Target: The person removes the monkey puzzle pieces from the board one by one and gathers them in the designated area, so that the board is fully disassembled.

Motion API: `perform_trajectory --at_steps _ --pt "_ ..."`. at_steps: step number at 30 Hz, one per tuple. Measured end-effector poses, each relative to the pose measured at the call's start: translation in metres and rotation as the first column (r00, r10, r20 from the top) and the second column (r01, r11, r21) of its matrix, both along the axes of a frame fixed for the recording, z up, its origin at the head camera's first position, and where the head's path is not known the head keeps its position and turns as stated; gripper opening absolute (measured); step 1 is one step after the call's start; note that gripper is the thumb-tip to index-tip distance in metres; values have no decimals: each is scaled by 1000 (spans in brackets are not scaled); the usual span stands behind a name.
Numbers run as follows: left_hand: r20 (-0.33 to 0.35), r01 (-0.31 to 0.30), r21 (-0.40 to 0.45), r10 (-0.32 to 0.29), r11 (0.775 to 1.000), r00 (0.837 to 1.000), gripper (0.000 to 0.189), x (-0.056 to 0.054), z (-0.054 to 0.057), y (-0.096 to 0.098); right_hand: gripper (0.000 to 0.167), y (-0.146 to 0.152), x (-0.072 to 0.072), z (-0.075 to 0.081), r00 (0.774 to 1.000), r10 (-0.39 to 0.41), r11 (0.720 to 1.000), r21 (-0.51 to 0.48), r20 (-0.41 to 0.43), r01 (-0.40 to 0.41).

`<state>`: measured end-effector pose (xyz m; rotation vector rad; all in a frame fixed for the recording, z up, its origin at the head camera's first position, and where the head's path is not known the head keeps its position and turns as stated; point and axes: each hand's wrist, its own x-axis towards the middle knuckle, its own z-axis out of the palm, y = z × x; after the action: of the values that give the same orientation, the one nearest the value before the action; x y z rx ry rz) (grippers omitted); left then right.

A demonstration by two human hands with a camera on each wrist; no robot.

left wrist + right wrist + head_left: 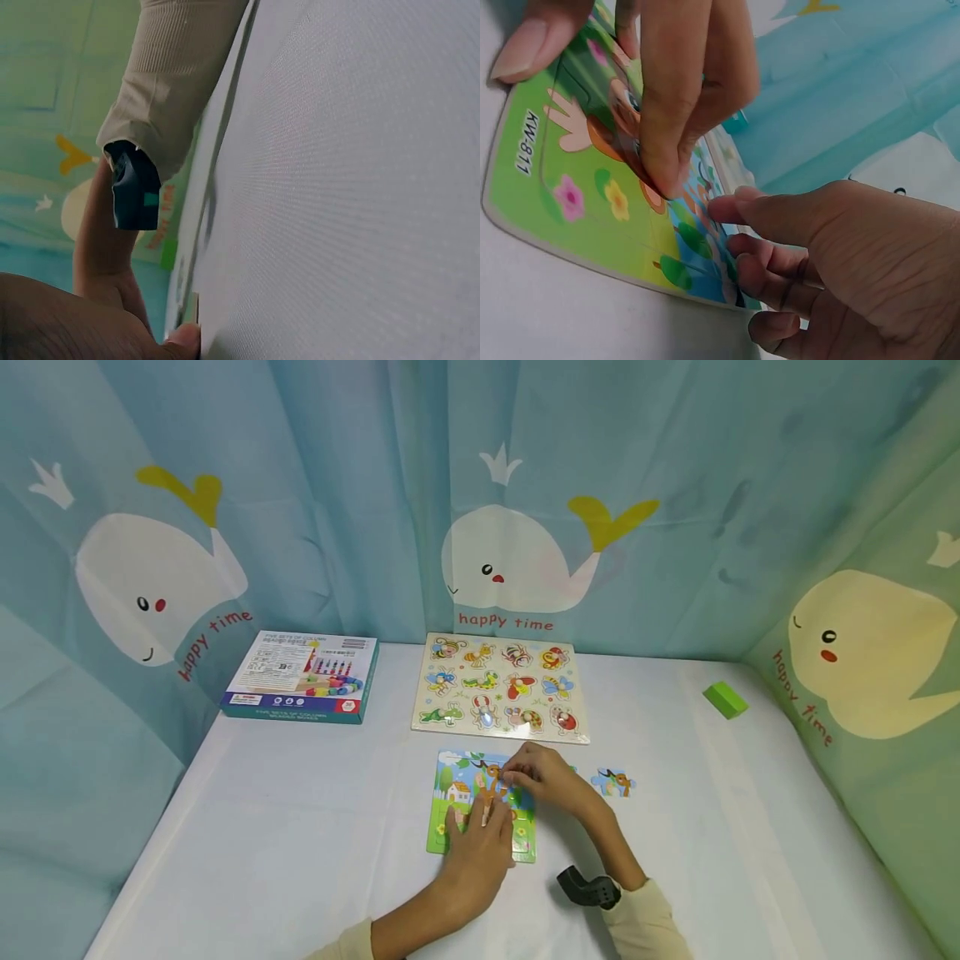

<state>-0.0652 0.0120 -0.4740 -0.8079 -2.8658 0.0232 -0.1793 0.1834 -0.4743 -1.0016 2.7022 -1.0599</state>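
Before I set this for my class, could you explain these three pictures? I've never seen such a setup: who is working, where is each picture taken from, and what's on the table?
There is no machine, just a person using bare hands. The wide picture is taken from the head, looking forward and down; the other two from the left and right wrists.

On the white-covered table, the left hand rests its fingers on a picture puzzle. The right hand is at the puzzle's upper right; whether it pinches a piece I can't tell. A loose piece lies further right. Behind are a board of bug pictures, a boxed bead set and a green block.
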Motion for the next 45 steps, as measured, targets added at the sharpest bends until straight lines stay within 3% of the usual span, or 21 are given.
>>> perform_trajectory --at_steps 7,17,24,30,37,45 --pt "1 12 23 -12 1000 1000 69 -1 0 1 13 -3 1 -1 997 30 999 -39 -76 -34" --pt "20 9 15 -10 1000 1000 69 0 2 1 13 -6 0 3 1000 1 1000 15 9 -1" --pt "26 3 4 -3 1000 1000 69 0 1 1 14 -11 -1 8 999 15 997 77 -52 -11" --pt "11 5 -6 -5 1000 1000 70 0 0 2 7 -14 -1 10 995 -18 990 138 -95 31" --pt "-30 -9 -19 8 1000 1000 72 -1 -1 1 7 -16 -3 11 998 -26 986 161 -64 36" --pt "-26 -11 -29 10 1000 1000 70 -1 0 0 8 -18 -5 10 999 -29 985 170 -42 36"
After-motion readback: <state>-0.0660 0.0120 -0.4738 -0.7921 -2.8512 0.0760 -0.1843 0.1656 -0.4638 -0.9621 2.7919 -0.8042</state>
